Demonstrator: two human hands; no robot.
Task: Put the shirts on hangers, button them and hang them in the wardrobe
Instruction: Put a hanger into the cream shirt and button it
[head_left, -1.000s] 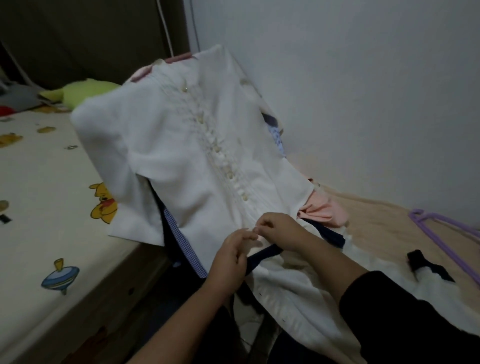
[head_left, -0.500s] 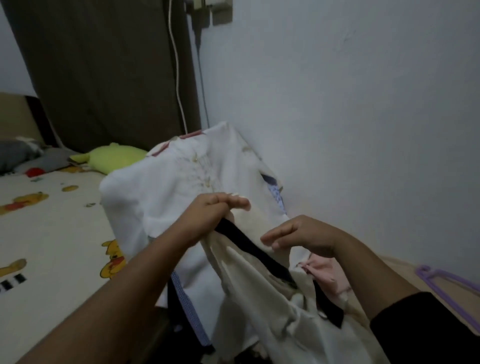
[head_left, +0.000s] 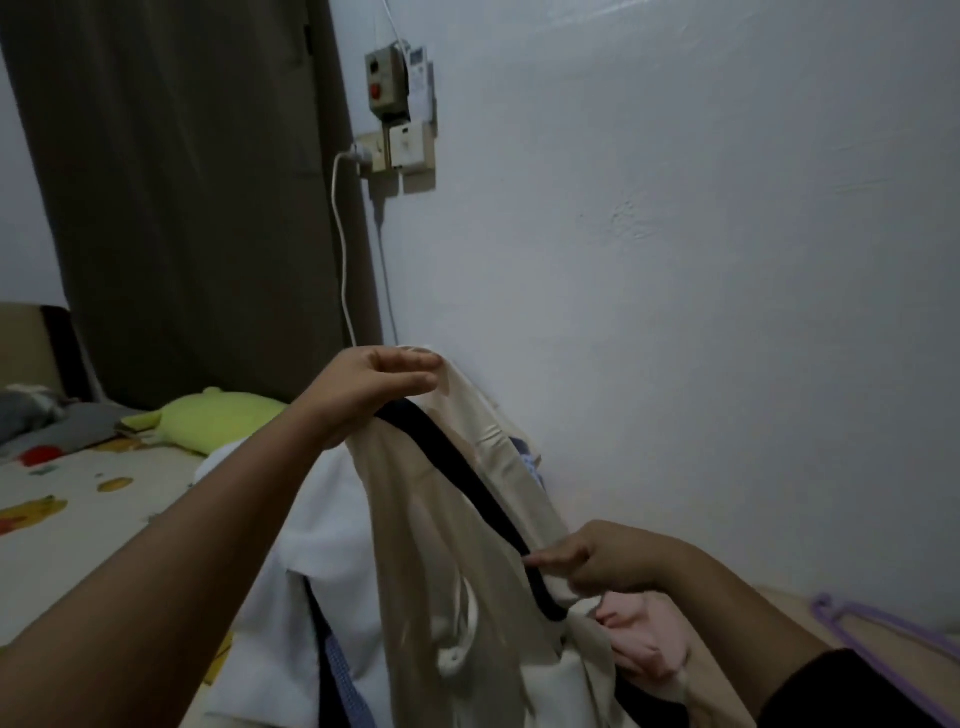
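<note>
while left grip (head_left: 371, 387) pinches cream shirt (head_left: 441, 519) top, right grip (head_left: 597, 564) pinches its dark trim (head_left: 467, 478) lower.

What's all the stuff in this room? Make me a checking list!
Surface: bed sheet with cartoon prints.
Job's things: cream shirt with dark trim lifted up; white shirt behind it; purple hanger lying at right.
Clutter: pink garment; green plush.
Grippers: left hand grips the cream shirt's top; right hand pinches its trim lower down.
Cables: white cable plugged into the wall socket.
Surroundings: pale wall, dark curtain.
</note>
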